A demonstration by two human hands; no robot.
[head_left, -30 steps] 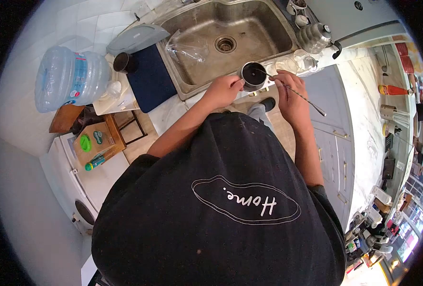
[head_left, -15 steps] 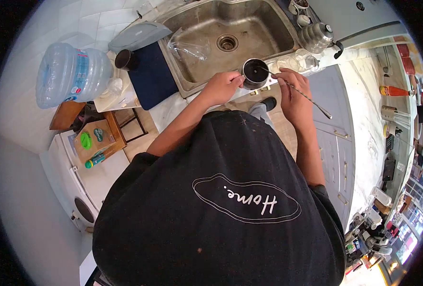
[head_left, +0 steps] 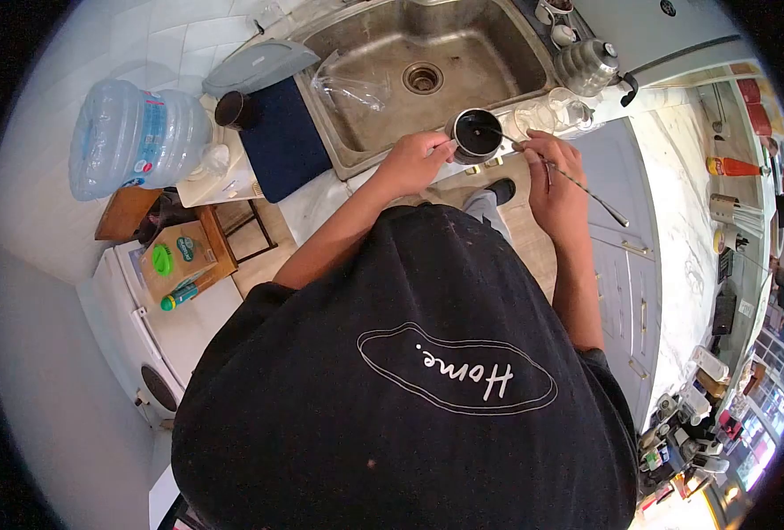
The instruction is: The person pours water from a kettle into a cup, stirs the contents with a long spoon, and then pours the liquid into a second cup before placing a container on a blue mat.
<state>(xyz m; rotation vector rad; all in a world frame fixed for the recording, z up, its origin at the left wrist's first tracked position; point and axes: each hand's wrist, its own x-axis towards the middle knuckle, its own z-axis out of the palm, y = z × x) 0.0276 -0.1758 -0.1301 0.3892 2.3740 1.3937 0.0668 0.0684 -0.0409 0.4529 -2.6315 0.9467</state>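
A metal cup with dark liquid inside is near the sink's front edge. My left hand is closed on the left side of the cup. Between the fingers of my right hand is a long thin metal spoon with a twisted stem. One end of the spoon dips into the cup; the other points down to the right. Clear glass containers stand just right of the cup.
A steel sink lies beyond my hands, with a clear plastic bag in it. Left are a dark mat, a dark cup and a big water bottle. A steel kettle stands at the back right.
My right hand and the spoon have shifted slightly right and down, with the stem still in the cup. The cup appears slightly further right.
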